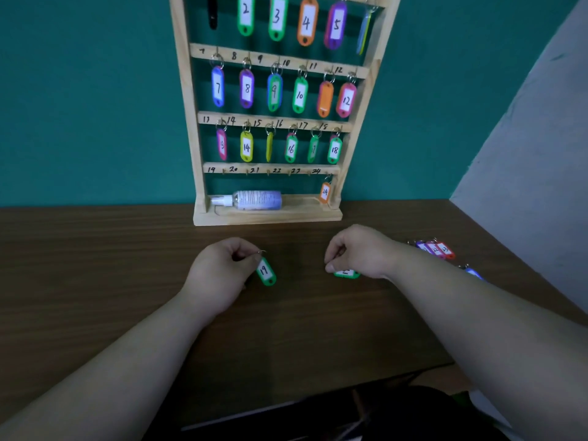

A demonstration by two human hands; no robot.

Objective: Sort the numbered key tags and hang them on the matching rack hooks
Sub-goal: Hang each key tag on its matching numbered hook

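Observation:
A wooden key rack (pixel 194 132) stands against the teal wall with numbered hooks. Coloured tags hang on its upper three rows. On the bottom row only the orange tag 24 (pixel 325 192) hangs; hooks 19 to 23 are bare. My left hand (pixel 219 272) pinches the ring of a green tag marked 19 (pixel 266 272) just above the table. My right hand (pixel 359 253) is curled over another green tag (pixel 346 274) lying on the table; its number is hidden under my fingers.
A small spray bottle (pixel 251 200) lies on the rack's base ledge. Several loose tags (pixel 436 248) sit at the table's right side, with a blue tag (pixel 474 273) nearer me. A grey wall rises at the right. The brown table (pixel 95 256) spreads left.

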